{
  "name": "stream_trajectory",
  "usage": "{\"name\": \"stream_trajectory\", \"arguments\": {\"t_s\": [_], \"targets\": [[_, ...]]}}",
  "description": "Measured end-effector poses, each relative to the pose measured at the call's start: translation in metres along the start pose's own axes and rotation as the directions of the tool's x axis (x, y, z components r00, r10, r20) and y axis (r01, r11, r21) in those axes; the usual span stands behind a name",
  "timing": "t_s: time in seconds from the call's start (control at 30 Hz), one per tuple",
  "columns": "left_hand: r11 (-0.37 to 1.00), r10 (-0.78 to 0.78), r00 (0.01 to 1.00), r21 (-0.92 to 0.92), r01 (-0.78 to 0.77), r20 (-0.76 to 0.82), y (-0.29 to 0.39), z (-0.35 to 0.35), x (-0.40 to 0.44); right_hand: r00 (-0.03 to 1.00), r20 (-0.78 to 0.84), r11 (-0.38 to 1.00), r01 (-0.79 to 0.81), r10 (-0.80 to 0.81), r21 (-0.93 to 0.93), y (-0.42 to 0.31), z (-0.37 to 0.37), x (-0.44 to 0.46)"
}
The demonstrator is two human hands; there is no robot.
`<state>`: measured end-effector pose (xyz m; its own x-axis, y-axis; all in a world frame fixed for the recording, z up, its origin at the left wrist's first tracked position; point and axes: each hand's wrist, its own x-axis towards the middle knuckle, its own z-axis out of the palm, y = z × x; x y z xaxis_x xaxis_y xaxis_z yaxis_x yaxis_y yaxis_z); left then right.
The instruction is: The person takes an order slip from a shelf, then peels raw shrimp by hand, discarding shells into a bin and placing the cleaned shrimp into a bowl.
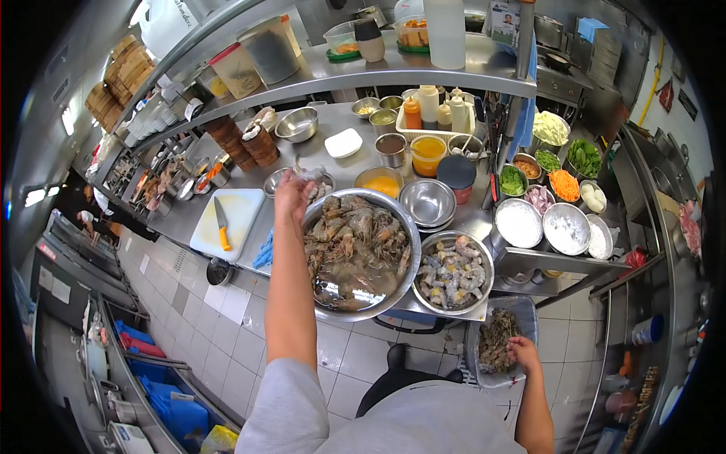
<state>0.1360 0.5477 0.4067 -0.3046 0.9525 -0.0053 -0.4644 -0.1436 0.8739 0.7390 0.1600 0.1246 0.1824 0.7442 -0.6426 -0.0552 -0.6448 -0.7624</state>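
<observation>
My left hand [290, 198] reaches over the far left rim of a large metal bowl [412, 265]. Its fingers are closed on a greyish shrimp [308, 174], above a smaller metal bowl [272, 184]. Whole shrimp with heads [348, 227] fill the large bowl, with murky liquid at its near side. To its right, another metal bowl holds peeled shrimp [454, 276]. My right hand [522, 352] hangs low over a plastic bin [488, 380] of shrimp shells and heads [497, 340]. Its fingers are pinched together; what they hold, if anything, is too small to name.
A cutting board [227, 216] carries a yellow-handled knife [221, 225] on the left. Stacked metal bowls [428, 203], a dark-lidded tub [456, 175] and a sauce bottle tray [435, 132] stand behind. A steel shelf [363, 80] crosses above. Cut vegetables [563, 185] stand right.
</observation>
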Motion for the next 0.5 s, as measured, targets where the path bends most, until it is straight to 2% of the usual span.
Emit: {"name": "stream_trajectory", "arguments": {"t_s": [0.03,0.1,0.13,0.17,0.23,0.3,0.37,0.4,0.47,0.5], "targets": [[1.0,-0.009,1.0,0.001,0.009,-0.002,-0.004,-0.013,0.014,1.0,-0.004,1.0,-0.008,0.008,-0.002,0.001,0.001,-0.001],[0.965,0.042,0.989,0.261,-0.005,-0.138,-0.016,-0.041,0.036,0.999,0.016,0.995,-0.029,0.027,0.098,0.001,0.002,-0.003],[0.929,0.055,0.993,0.369,-0.012,-0.106,-0.018,-0.051,0.03,0.999,0.013,0.995,-0.035,0.034,0.097,0.001,0.002,-0.005],[0.929,0.049,0.993,0.37,-0.006,-0.106,-0.026,-0.057,0.023,1.0,0.003,0.996,-0.027,0.027,0.087,0.002,0.004,-0.006],[0.856,0.076,0.989,0.517,0.002,-0.13,-0.03,-0.048,-0.015,1.0,-0.015,0.996,-0.023,0.024,0.086,0.007,0.006,-0.009],[0.543,0.117,0.993,0.837,-0.071,0.009,-0.051,-0.075,-0.033,0.999,-0.02,0.999,-0.032,0.033,0.031,0.015,0.004,-0.011],[0.303,0.161,0.977,0.935,-0.184,0.14,-0.063,-0.085,-0.064,0.999,-0.031,0.998,-0.042,0.043,0.036,0.022,0.001,-0.016],[0.303,0.165,0.977,0.935,-0.183,0.138,-0.065,-0.085,-0.073,0.998,-0.041,0.998,-0.049,0.05,0.04,0.022,0.001,-0.017],[0.11,0.103,0.98,0.977,-0.184,0.173,-0.068,-0.084,-0.087,0.997,-0.046,0.998,-0.054,0.055,0.017,0.02,0.001,-0.019],[0.112,0.105,0.98,0.977,-0.179,0.168,-0.071,-0.087,-0.084,0.997,-0.054,0.998,-0.062,0.061,-0.002,0.024,-0.003,-0.016]]}}
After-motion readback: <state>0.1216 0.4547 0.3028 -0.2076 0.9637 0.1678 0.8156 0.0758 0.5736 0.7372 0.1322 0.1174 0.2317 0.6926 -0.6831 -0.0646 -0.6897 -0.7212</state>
